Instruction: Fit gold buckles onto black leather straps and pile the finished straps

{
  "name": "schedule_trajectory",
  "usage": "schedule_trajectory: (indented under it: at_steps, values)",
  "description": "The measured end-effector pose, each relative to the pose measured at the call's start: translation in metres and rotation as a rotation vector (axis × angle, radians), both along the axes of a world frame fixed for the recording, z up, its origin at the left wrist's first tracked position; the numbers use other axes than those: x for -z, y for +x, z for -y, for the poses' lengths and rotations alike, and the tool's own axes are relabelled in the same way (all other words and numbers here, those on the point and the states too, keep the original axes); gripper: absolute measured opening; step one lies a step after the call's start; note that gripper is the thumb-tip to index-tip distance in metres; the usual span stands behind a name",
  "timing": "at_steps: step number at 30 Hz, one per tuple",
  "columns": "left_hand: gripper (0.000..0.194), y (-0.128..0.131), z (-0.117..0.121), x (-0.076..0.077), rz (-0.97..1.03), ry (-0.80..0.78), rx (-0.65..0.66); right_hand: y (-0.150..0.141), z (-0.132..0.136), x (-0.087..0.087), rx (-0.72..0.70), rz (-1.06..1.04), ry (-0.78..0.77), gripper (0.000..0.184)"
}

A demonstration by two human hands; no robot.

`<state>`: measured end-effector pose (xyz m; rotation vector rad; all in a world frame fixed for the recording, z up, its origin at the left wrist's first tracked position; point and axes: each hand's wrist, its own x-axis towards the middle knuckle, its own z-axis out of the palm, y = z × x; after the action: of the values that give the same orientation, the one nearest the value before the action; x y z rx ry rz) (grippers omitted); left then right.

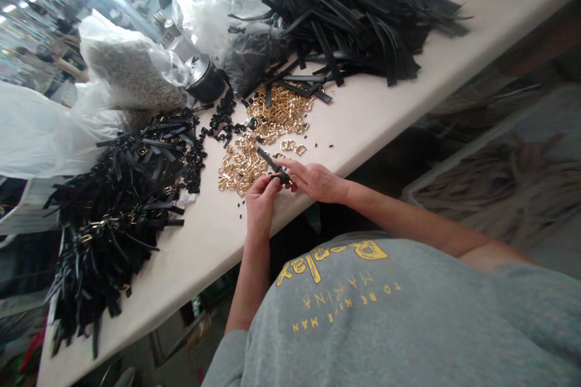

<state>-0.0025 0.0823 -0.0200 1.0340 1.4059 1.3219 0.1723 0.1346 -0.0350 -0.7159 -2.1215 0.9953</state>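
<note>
Left grip (260, 196): pinched on black strap (269, 159) | right grip (316, 182): touching strap (how closed, cannot tell)

The grey shirt (385, 326) bears inverted yellow lettering (313, 267): a large word, apparently "Roplay", with "MARINA" and "TO BE NICE MAN" in smaller capitals.

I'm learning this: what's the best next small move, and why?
Perhaps pull the black strap by its free end with the right hand while the left hand steadies it: both hands meet at it, and that end sticks out toward the gold buckles.
</note>
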Motion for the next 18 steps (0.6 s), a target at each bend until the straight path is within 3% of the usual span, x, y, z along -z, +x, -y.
schedule_trajectory:
  at_steps: [7,11,15,18]
  values:
    - [0.029,0.002,0.001,-0.008,0.07,-0.088,0.04,0.0,0.003,0.003,-0.038,-0.07,0.021,0.048]
    - [0.031,0.006,0.003,-0.01,0.218,-0.064,0.029,-0.003,0.003,0.001,-0.054,-0.1,0.036,0.047]
    - [0.032,0.009,0.001,-0.005,0.387,-0.067,0.071,-0.009,0.005,0.0,-0.099,-0.138,0.014,0.048]
    - [0.032,0.01,0.0,0.001,0.419,-0.042,0.034,-0.013,0.009,0.0,-0.105,-0.173,-0.041,0.049]
